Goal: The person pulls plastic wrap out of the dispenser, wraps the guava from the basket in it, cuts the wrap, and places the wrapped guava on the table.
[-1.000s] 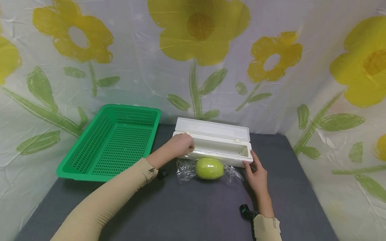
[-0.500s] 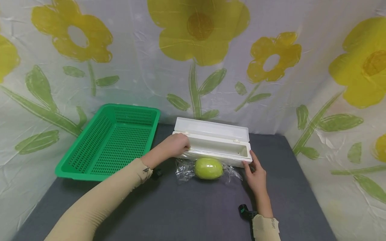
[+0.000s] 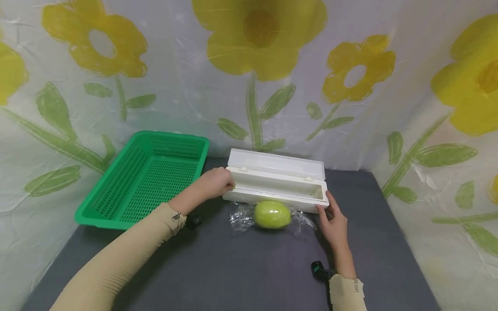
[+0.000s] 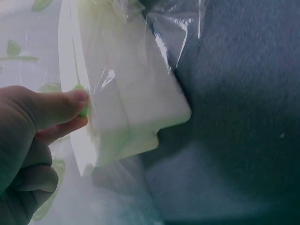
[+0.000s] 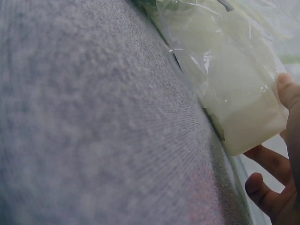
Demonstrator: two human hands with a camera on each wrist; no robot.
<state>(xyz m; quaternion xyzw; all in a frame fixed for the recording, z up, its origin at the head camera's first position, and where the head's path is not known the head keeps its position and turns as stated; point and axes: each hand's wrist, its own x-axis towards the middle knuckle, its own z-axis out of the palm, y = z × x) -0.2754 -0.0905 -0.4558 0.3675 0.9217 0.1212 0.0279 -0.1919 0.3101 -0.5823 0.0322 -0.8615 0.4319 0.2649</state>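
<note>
A long white cling film box (image 3: 280, 197) stands with its lid (image 3: 276, 164) raised at the back. At its left end my left hand (image 3: 213, 183) pinches a small green slide cutter (image 4: 84, 110) between thumb and forefinger, on the box's front edge. My right hand (image 3: 335, 224) holds the box's right end, thumb at the front edge and fingers around the end. Against the box's front lies an oval yellow-green fruit (image 3: 272, 214), wrapped in clear cling film (image 3: 242, 216) that bunches out at both sides. In the left wrist view, film also lies over the box's front face.
A green perforated basket (image 3: 202, 149) stands to the left of the box on the dark grey table (image 3: 249, 268). Behind and beside the table hangs a white sheet (image 3: 175, 99) with painted yellow flowers.
My left hand has slid leftward along the box's front edge to its left end, still pinching the slide cutter. The right hand, box and wrapped fruit have stayed in place.
</note>
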